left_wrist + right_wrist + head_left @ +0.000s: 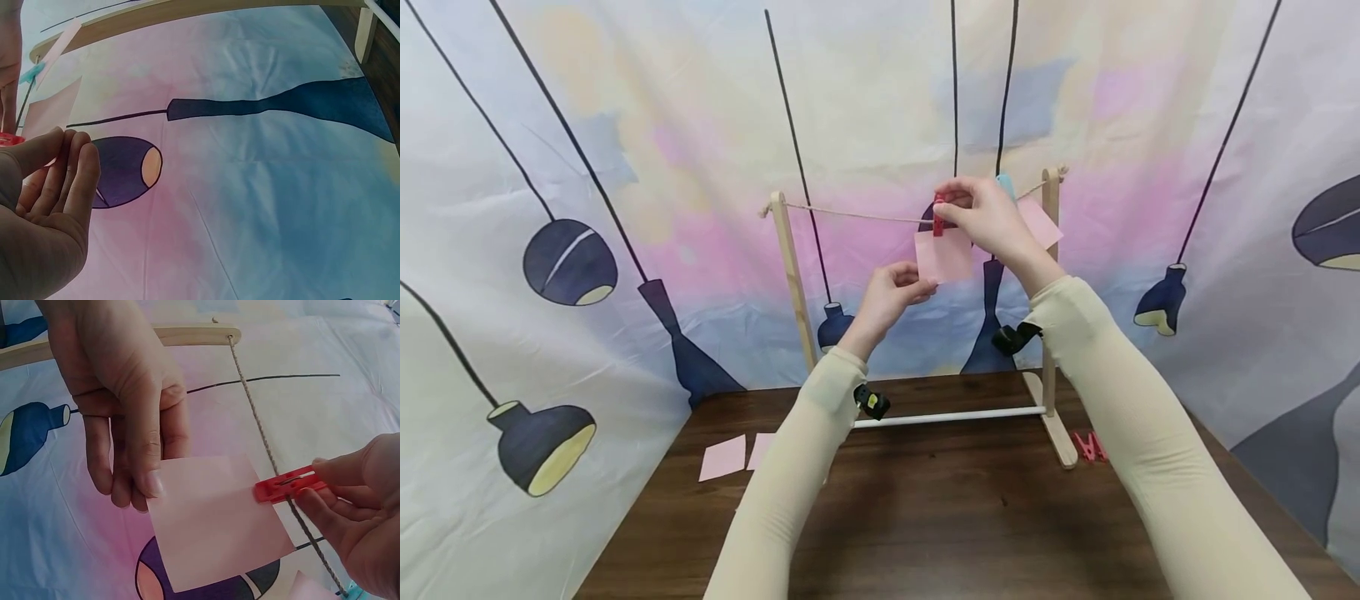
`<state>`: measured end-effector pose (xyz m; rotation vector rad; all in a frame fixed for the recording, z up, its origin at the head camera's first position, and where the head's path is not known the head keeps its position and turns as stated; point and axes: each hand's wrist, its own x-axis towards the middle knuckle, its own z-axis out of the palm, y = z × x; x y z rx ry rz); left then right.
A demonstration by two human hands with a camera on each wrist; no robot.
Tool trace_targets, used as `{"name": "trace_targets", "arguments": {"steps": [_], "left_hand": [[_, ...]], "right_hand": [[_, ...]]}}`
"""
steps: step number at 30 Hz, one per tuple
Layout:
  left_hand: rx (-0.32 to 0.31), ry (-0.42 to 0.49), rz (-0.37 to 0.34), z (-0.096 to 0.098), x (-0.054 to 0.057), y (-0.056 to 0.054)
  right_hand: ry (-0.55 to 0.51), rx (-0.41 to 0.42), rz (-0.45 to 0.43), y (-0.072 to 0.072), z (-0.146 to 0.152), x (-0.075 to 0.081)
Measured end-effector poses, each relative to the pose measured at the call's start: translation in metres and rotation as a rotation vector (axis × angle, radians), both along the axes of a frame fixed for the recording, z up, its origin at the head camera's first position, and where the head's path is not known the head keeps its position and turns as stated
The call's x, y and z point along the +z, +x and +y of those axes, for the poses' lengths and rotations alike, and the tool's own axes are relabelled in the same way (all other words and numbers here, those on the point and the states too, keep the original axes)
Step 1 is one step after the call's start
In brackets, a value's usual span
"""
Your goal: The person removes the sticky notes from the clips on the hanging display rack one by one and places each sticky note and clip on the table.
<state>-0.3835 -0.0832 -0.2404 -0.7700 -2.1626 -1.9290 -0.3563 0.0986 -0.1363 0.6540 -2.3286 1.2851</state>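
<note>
A pink square of paper (943,256) hangs at the rope (857,216), its upper edge in the jaws of a red clothespin (289,485). My right hand (987,218) pinches the clothespin's handle end between thumb and fingers. At the paper's lower left corner, my left hand (891,298) pinches it between thumb and fingertips. In the right wrist view the clothespin lies across the rope with its tip over the paper. A second pink paper (1040,222) hangs further right under a light blue clothespin (1006,185), partly behind my right hand.
The rope runs between two wooden posts (794,275) joined low down by a white rod (962,415). Pink papers (724,458) lie at the table's left, one partly behind my left sleeve. Red clothespins (1090,447) lie by the right wooden foot (1051,421).
</note>
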Motion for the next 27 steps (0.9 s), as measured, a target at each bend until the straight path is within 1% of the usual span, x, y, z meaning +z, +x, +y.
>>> {"name": "trace_targets", "arguments": {"steps": [7,15,22,27], "left_hand": [[0.018,-0.015,-0.006,-0.002,0.003,0.002],[0.013,-0.008,0.007,-0.004,0.003,0.004],[0.001,-0.017,0.034,-0.004,0.002,0.004],[-0.006,-0.021,0.042,-0.003,0.002,0.004]], "right_hand": [[-0.05,0.001,0.061,0.001,-0.002,0.002],[-0.089,-0.011,0.155,0.006,-0.004,0.009],[-0.144,0.011,0.16,0.014,-0.004,0.015],[-0.154,0.014,0.168,0.016,-0.003,0.017]]}}
